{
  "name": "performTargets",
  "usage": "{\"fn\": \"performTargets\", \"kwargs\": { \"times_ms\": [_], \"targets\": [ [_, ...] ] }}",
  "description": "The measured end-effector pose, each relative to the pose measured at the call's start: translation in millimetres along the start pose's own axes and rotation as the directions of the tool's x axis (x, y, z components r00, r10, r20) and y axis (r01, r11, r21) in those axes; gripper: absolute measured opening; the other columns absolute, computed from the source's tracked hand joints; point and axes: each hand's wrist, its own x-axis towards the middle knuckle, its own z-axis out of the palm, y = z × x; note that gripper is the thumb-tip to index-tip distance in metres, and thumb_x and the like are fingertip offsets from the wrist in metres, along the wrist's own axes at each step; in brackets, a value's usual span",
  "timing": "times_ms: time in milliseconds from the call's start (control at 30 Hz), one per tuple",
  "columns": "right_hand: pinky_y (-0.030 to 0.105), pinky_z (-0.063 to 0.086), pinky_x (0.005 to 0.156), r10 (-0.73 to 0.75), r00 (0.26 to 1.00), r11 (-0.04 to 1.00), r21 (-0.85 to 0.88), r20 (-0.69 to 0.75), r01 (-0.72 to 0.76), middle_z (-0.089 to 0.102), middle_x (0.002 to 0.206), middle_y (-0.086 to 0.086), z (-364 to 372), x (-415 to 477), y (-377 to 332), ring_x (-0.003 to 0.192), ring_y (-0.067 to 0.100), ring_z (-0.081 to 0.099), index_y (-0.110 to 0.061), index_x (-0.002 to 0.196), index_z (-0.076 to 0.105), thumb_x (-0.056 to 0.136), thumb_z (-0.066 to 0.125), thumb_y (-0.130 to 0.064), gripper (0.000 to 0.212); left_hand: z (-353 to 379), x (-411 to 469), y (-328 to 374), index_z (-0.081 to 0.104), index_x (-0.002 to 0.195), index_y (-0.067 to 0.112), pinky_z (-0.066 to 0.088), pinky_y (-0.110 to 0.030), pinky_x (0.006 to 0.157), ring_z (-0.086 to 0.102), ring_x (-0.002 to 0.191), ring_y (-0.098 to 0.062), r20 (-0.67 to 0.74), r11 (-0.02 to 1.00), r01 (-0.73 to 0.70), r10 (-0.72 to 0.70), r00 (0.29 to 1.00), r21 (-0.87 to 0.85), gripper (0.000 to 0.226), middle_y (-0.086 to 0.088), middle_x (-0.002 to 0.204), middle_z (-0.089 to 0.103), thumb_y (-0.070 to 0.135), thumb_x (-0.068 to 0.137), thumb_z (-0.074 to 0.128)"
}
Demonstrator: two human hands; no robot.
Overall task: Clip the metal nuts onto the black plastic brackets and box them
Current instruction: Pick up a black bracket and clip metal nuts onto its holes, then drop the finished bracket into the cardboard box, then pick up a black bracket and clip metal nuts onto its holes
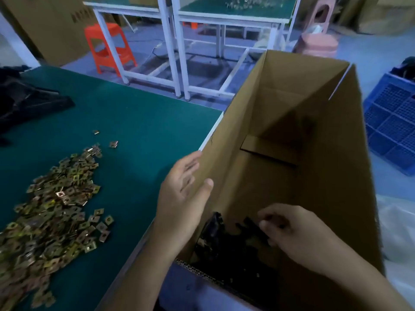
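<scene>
Fingers, right: the fingers (267, 217) of the right hand (298, 234) are curled low inside the box and appear to pinch a black bracket (261, 231); blur hides the exact grip.
Brackets: a dark heap of black brackets (224, 250) lies in the box's near corner, under that hand.
Fingers, left: the left hand (182, 194) is spread flat with straight fingers (190, 162), holding nothing, against the left wall of the cardboard box (325, 153).
Nuts: the metal nuts (56, 205) lie loose in a pile on the green worktop (139, 122), well apart from the box.
Far left: a dark heap (29, 102) on the worktop; I cannot tell what it is.
Beyond: an orange stool (110, 48) and a blue crate (393, 122) on the floor.
Risk, bracket: let go carelessly, the bracket could snag or land on edge in the heap.
Risk, box: the tall box stands beside the worktop; a hard push from the left hand could tip or shift it.
Risk, nuts: a sweeping forearm could scatter the pile.
</scene>
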Motion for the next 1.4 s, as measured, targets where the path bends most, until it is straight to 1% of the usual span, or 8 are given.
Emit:
{"fn": "performTargets", "kwargs": {
  "times_ms": [400,667,867,1033,1100,1200,1300,1400],
  "targets": [
    [0.029,0.054,0.071,-0.56,0.822,0.812,0.13,-0.097,0.569,0.074,0.084,-0.011,89,27,-149,0.076,0.006,0.069,-0.035,0.097,0.073,0.089,0.067,-0.017,0.02,-98,-30,27,0.064,0.107,0.044,0.049,-0.011,0.083,0.062,0.11,0.002,-0.232,0.955,-0.134,0.199,0.952,0.266,0.034,0.023,0.113,0.065,0.012,0.097,0.061],
    [0.021,0.049,0.085,-0.825,0.557,0.565,0.088,0.098,0.821,0.064,0.106,-0.015,211,66,-300,0.094,0.0,0.062,-0.038,0.123,0.06,0.089,0.069,-0.024,0.038,-247,-77,33,0.053,0.113,0.039,0.046,-0.006,0.078,0.06,0.1,0.005,-0.725,0.929,0.002,0.288,0.626,0.371,0.032,0.024,0.102,0.061,0.011,0.1,0.062],
    [0.02,0.046,0.066,-0.594,0.759,0.804,0.19,0.267,0.563,0.045,0.135,0.001,290,119,-408,0.085,0.012,0.05,-0.032,0.153,0.026,0.089,0.07,-0.033,0.077,-320,-106,17,0.039,0.123,0.044,0.042,-0.005,0.083,0.05,0.105,0.01,-0.756,0.74,0.307,0.395,0.521,0.598,0.041,0.026,0.109,0.049,0.015,0.101,0.057],
    [0.038,0.054,0.087,-0.455,0.886,0.874,0.241,0.095,0.423,0.066,0.114,0.015,324,149,-445,0.102,0.032,0.062,-0.004,0.121,0.055,0.092,0.069,-0.021,0.037,-327,-114,3,0.046,0.124,0.037,0.043,-0.006,0.082,0.052,0.102,0.009,-0.766,0.727,0.305,0.457,0.452,0.615,0.044,0.024,0.106,0.053,0.007,0.097,0.061],
    [0.045,0.057,0.093,-0.435,0.896,0.873,0.287,0.09,0.395,0.068,0.099,0.012,326,149,-444,0.098,0.032,0.066,-0.008,0.102,0.063,0.092,0.07,-0.015,0.014,-329,-118,0,0.049,0.122,0.037,0.048,-0.014,0.08,0.054,0.099,0.006,-0.761,0.73,0.285,0.478,0.438,0.622,0.043,0.024,0.105,0.053,0.005,0.095,0.062],
    [0.048,0.057,0.095,-0.411,0.902,0.838,0.444,0.132,0.317,0.064,0.109,0.005,322,143,-440,0.098,0.024,0.064,0.005,0.125,0.057,0.093,0.067,-0.005,0.035,-335,-118,-1,0.054,0.121,0.031,0.049,-0.017,0.074,0.054,0.098,0.004,-0.78,0.739,0.292,0.484,0.398,0.607,0.039,0.023,0.105,0.051,0.003,0.095,0.061],
    [0.032,0.061,0.077,-0.458,0.864,0.801,0.519,0.209,0.299,0.071,0.114,0.007,310,124,-428,0.097,0.018,0.066,-0.012,0.106,0.069,0.097,0.064,-0.007,0.011,-339,-118,-4,0.057,0.12,0.026,0.045,-0.013,0.079,0.055,0.098,0.004,-0.804,0.759,0.3,0.465,0.369,0.577,0.034,0.021,0.105,0.052,0.002,0.096,0.061],
    [0.04,0.059,0.091,-0.572,0.775,0.759,0.531,0.267,0.377,0.077,0.106,0.006,297,98,-410,0.102,0.025,0.071,-0.021,0.109,0.071,0.097,0.064,-0.01,0.017,-339,-118,-5,0.057,0.117,0.031,0.049,-0.013,0.077,0.059,0.096,0.0,-0.834,0.819,0.244,0.424,0.354,0.52,0.033,0.02,0.105,0.056,0.006,0.096,0.061]
  ]
}}
